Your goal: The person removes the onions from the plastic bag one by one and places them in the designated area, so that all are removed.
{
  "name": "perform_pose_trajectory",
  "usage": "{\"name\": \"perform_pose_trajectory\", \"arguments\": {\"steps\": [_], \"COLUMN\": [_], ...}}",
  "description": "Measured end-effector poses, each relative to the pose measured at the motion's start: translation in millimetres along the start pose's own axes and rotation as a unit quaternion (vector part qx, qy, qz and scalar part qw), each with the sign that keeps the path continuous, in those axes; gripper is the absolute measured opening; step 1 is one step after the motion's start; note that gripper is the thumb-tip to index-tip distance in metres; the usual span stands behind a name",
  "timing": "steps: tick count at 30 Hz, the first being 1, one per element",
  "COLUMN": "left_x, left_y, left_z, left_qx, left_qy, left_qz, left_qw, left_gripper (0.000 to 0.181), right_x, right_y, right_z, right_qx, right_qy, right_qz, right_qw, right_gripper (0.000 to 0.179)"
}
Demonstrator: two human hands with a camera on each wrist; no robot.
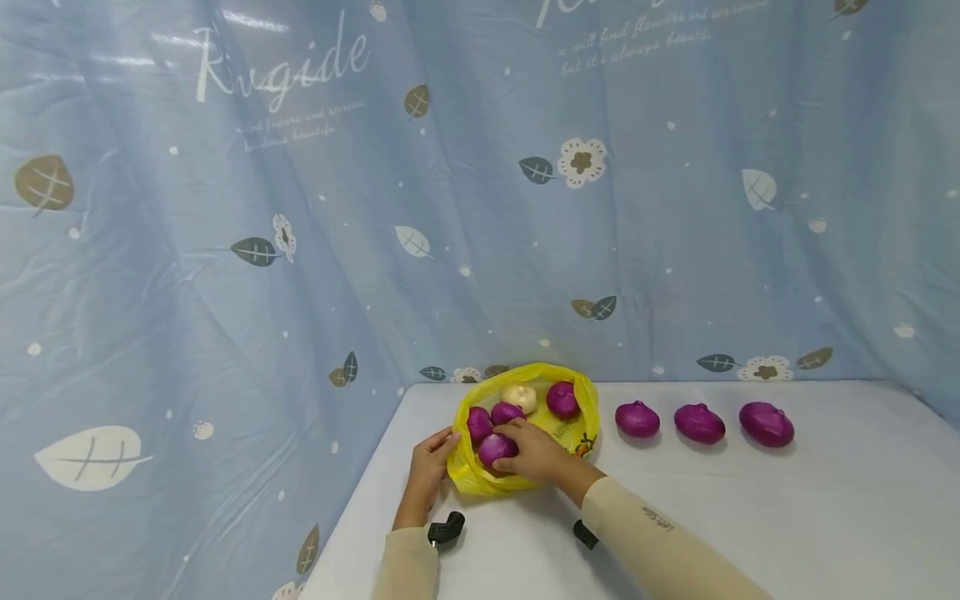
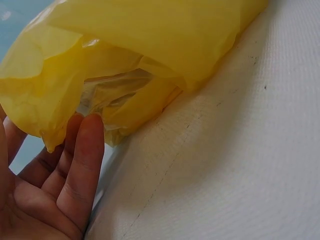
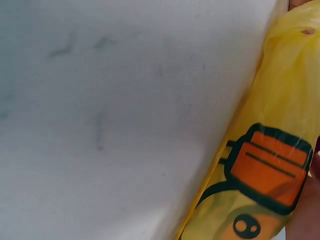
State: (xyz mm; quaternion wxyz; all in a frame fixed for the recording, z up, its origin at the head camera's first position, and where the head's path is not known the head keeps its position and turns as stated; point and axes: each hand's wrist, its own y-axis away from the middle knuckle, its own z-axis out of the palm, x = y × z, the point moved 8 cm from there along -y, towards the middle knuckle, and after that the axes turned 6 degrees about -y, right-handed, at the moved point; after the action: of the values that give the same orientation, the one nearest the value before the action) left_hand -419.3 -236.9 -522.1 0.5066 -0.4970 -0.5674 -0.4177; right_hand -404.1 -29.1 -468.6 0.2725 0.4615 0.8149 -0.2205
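Note:
A yellow plastic bag [image 1: 468, 482] lies spread open on the white table, with several purple onions and one pale onion [image 1: 518, 398] inside. My right hand [image 1: 538, 450] reaches over its near rim and grips a purple onion [image 1: 498, 451] at the front of the bag. Beside that one are two more purple onions, a left onion [image 1: 480, 424] and a middle onion [image 1: 507, 412]; another purple onion [image 1: 562, 400] sits at the back right. At the bag's left rim, my left hand [image 1: 429, 467] holds the plastic with its fingertips. The bag hides most of the right hand in the right wrist view.
Three purple onions stand in a row right of the bag: a near one [image 1: 637, 419], a middle one [image 1: 699, 423] and a far-right one [image 1: 766, 424]. A blue patterned curtain [image 1: 480, 250] hangs behind and left of the table [image 1: 840, 500].

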Motion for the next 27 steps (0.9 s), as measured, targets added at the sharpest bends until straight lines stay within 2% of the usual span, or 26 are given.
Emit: {"name": "perform_pose_trajectory", "arguments": {"steps": [6, 12, 18, 23, 27], "left_x": [-4.1, -7.9, -7.8, -8.4, -8.3], "left_y": [-3.3, -4.4, -3.3, -3.4, -3.0], "left_z": [-3.9, -4.6, -1.5, -1.1, -0.9], "left_qx": [0.009, 0.015, 0.013, 0.017, 0.016], "left_qy": [-0.003, -0.012, -0.007, -0.014, -0.014], "left_qz": [-0.005, -0.005, 0.003, -0.002, -0.005], "left_qw": [0.9999, 0.9998, 0.9999, 0.9998, 0.9998], "left_gripper": [0.05, 0.058, 0.055, 0.058, 0.059], "right_x": [6.6, 14.3, 26.2, 34.3, 42.1], "right_y": [6.1, 14.0, 26.7, 42.5, 52.1], "right_z": [-8.4, -14.9, -23.6, -33.7, -40.7], "right_qx": [0.015, 0.048, 0.075, 0.09, 0.107], "right_qy": [-0.049, -0.117, -0.155, -0.194, -0.197], "right_qz": [0.016, 0.033, 0.03, 0.03, 0.032], "right_qw": [0.9985, 0.9914, 0.9846, 0.9763, 0.974], "right_gripper": [0.064, 0.066, 0.066, 0.066, 0.065]}}
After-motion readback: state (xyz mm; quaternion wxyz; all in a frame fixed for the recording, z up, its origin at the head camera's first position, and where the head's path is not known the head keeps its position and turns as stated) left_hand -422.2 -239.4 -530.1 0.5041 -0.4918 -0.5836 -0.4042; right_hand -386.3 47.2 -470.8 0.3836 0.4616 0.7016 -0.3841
